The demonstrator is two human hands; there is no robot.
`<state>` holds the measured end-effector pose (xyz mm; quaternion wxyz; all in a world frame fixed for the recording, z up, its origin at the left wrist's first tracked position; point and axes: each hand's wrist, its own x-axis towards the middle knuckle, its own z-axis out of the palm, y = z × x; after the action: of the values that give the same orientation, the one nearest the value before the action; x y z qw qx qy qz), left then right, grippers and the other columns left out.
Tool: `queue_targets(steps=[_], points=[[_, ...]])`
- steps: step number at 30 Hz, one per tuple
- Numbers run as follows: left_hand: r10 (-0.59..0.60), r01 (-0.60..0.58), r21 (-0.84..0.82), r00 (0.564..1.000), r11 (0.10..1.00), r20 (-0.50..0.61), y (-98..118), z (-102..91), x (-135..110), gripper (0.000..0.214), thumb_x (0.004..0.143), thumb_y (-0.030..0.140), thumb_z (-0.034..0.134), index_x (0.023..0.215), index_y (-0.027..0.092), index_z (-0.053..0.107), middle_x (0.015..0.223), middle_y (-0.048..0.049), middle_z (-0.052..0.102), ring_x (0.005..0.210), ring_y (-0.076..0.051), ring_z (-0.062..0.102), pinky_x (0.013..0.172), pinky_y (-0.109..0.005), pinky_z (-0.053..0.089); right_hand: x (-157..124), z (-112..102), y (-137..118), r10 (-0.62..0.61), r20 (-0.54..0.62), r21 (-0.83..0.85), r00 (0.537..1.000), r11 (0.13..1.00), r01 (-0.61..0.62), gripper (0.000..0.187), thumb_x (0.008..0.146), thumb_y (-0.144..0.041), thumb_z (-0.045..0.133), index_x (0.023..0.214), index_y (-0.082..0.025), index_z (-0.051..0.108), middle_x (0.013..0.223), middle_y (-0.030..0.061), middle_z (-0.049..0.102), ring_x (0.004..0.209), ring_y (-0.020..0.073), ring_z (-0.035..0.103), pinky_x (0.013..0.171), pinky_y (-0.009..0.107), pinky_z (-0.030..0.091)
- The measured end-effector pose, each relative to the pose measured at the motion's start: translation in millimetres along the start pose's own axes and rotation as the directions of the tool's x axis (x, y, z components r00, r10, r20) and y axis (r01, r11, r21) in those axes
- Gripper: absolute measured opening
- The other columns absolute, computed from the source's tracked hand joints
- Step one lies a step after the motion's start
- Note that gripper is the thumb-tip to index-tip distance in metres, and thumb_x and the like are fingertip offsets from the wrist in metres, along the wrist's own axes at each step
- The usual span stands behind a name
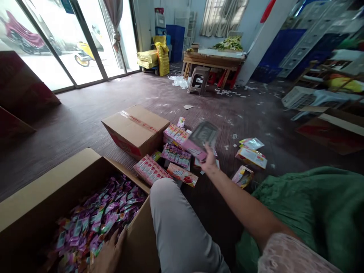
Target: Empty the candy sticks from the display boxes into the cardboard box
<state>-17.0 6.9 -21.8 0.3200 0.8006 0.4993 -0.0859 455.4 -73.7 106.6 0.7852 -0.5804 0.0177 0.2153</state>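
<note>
My right hand (209, 158) is stretched out over the floor, fingers closed on a flat pink packet box (200, 141) that is blurred by motion. It hovers above a pile of pink snack boxes (176, 153) lying beside a sealed carton (135, 129). My left hand (109, 254) rests in the open cardboard box (42, 193) at my left, fingers spread on the heap of small purple and pink sachets (96, 218). My grey-trousered knee (173, 212) lies between the two hands.
Loose packets (251, 156) and scraps lie on the dark floor to the right. A green cloth (313, 212) covers my right side. A wooden table (213, 60) and plastic stool (199, 79) stand far back; glass doors are on the left, crates on the right.
</note>
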Motion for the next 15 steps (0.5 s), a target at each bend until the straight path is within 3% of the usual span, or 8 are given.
queue_targets(steps=[3, 5, 6, 8, 10, 11, 13, 15], points=[[0.006, -0.010, 0.112, 0.999, 0.994, 0.033, 7, 5.6, -3, 0.070, 0.068, 0.032, 0.047, 0.137, 0.027, 0.054, 0.147, -0.0092, 0.048, 0.129, -0.035, 0.049, 0.107, -0.055, 0.034, 37, -74, 6, 0.035, -0.374, -0.100, 0.927, 0.992, -0.078, 0.068, 0.077, -0.068, 0.054, 0.127, -0.022, 0.045, 0.114, 0.0108, 0.062, 0.086, 0.0198, 0.064, 0.066, 0.032, 0.052], [-0.005, 0.002, 0.069, 0.999, 0.998, 0.047, 15, -2.1, -3, 0.066, 0.071, 0.034, 0.047, 0.136, 0.030, 0.055, 0.145, -0.0082, 0.051, 0.128, -0.034, 0.050, 0.105, -0.055, 0.036, 40, -97, 36, -0.101, -0.369, -0.408, 0.924, 0.911, -0.063, 0.074, 0.074, -0.065, 0.060, 0.131, -0.020, 0.042, 0.121, 0.0149, 0.059, 0.094, 0.0233, 0.063, 0.075, 0.036, 0.052], [-0.039, 0.037, 0.027, 0.998, 0.999, 0.044, 19, -6.8, -3, 0.062, 0.073, 0.037, 0.046, 0.134, 0.032, 0.057, 0.142, -0.0077, 0.054, 0.126, -0.034, 0.052, 0.103, -0.056, 0.037, 38, -101, 57, -0.195, -0.260, -0.607, 0.946, 0.795, -0.003, 0.073, 0.073, -0.060, 0.065, 0.130, -0.019, 0.044, 0.125, 0.0165, 0.057, 0.102, 0.0254, 0.061, 0.082, 0.039, 0.051], [-0.118, 0.119, -0.047, 0.992, 0.992, 0.036, 26, -15.0, -2, 0.053, 0.077, 0.043, 0.045, 0.127, 0.033, 0.062, 0.135, -0.0089, 0.060, 0.122, -0.037, 0.055, 0.100, -0.060, 0.038, 29, -93, 105, -0.272, 0.129, -0.893, 0.954, 0.387, 0.231, 0.059, 0.073, -0.046, 0.071, 0.122, -0.017, 0.053, 0.133, 0.0184, 0.053, 0.119, 0.0297, 0.051, 0.097, 0.044, 0.043], [-0.196, 0.199, -0.063, 0.979, 0.978, 0.052, 31, -19.5, 0, 0.050, 0.080, 0.049, 0.043, 0.121, 0.032, 0.066, 0.127, -0.0113, 0.065, 0.118, -0.039, 0.058, 0.097, -0.062, 0.039, 21, -76, 149, -0.113, 0.463, -0.886, 0.879, -0.045, 0.461, 0.049, 0.074, -0.035, 0.073, 0.117, -0.017, 0.059, 0.142, 0.0190, 0.046, 0.132, 0.0331, 0.038, 0.105, 0.049, 0.033], [-0.227, 0.231, -0.055, 0.971, 0.971, 0.068, 33, -20.3, 1, 0.050, 0.080, 0.051, 0.042, 0.119, 0.031, 0.067, 0.124, -0.0121, 0.067, 0.115, -0.040, 0.059, 0.096, -0.062, 0.040, 18, -67, 168, -0.014, 0.538, -0.830, 0.843, -0.184, 0.526, 0.048, 0.074, -0.030, 0.073, 0.119, -0.017, 0.059, 0.146, 0.0194, 0.043, 0.135, 0.0340, 0.034, 0.106, 0.050, 0.031], [-0.278, 0.281, -0.025, 0.956, 0.959, 0.091, 34, -19.8, 2, 0.051, 0.081, 0.055, 0.041, 0.116, 0.031, 0.069, 0.119, -0.0117, 0.069, 0.111, -0.039, 0.062, 0.096, -0.059, 0.042, 16, -53, 196, 0.098, 0.559, -0.768, 0.824, -0.314, 0.558, 0.053, 0.077, -0.021, 0.069, 0.128, -0.014, 0.055, 0.147, 0.0224, 0.041, 0.136, 0.0343, 0.033, 0.105, 0.051, 0.030], [-0.296, 0.297, 0.001, 0.951, 0.955, 0.083, 34, -17.8, 3, 0.049, 0.082, 0.055, 0.040, 0.113, 0.032, 0.070, 0.116, -0.0096, 0.070, 0.110, -0.038, 0.062, 0.096, -0.056, 0.042, 17, -45, 211, 0.111, 0.543, -0.770, 0.833, -0.331, 0.546, 0.056, 0.079, -0.012, 0.060, 0.134, -0.010, 0.049, 0.144, 0.0257, 0.043, 0.132, 0.0333, 0.037, 0.104, 0.050, 0.029]])
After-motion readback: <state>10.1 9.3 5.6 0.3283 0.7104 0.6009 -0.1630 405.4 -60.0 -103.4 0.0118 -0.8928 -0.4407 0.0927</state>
